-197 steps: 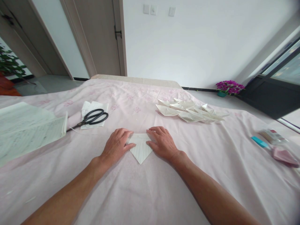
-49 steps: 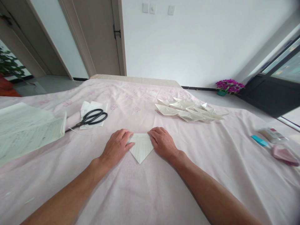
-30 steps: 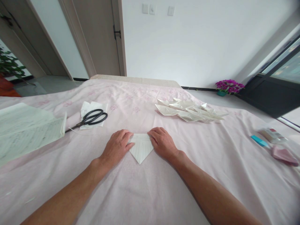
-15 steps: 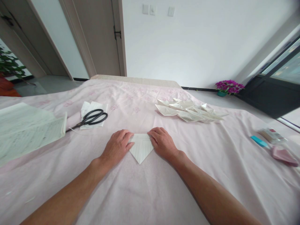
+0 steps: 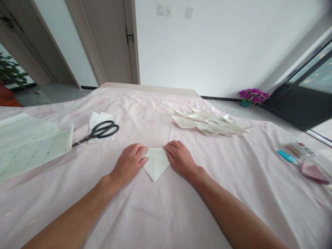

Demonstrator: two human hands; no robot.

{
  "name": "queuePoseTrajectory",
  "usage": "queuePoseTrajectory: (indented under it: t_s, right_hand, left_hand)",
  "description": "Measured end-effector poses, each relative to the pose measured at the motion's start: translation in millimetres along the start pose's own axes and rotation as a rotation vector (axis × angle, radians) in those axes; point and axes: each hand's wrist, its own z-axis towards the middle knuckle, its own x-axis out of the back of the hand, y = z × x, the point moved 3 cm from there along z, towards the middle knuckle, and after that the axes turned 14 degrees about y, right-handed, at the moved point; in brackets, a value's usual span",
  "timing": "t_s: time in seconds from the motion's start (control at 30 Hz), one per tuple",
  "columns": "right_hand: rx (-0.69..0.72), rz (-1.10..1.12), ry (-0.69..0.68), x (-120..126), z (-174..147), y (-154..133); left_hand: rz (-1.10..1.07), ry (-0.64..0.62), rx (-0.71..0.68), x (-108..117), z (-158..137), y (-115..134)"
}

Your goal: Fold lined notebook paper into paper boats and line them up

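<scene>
A folded sheet of lined paper [image 5: 156,165] lies flat on the pink cloth, its pointed end toward me and a straight folded edge at the far side. At its left corner my left hand [image 5: 132,158] is closed, thumb and fingers pressed on the paper. My right hand [image 5: 179,157] grips the right corner the same way, its fingertips near the far edge. Both corners of the paper are partly covered by my fingers. Beyond my right hand sit several folded paper boats [image 5: 207,121], grouped close together.
Black-handled scissors [image 5: 105,129] rest over white paper pieces [image 5: 110,117] at the left. Beside them spreads a stack of printed paper sheets [image 5: 33,145]. On the right lie a blue object [image 5: 286,156], a clear-wrapped packet [image 5: 302,150] and a pink item [image 5: 313,172]. The floral cloth [image 5: 160,214] has wrinkles.
</scene>
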Motion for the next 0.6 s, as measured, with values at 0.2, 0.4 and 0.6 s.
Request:
queuePoseTrajectory:
  t_s: [0.2,0.4,0.6]
  right_hand:
    - [0.004,0.001,-0.008,-1.2,-0.3,0.8]
    - [0.003,0.001,0.004,-2.5,-1.2,2.6]
    - [0.002,0.003,-0.002,-2.5,-0.7,2.5]
  left_hand:
    - [-0.005,0.006,0.002,0.4,0.4,0.7]
    - [-0.002,0.01,-0.002,-0.2,-0.3,0.2]
    - [-0.002,0.008,-0.004,0.6,-0.1,0.4]
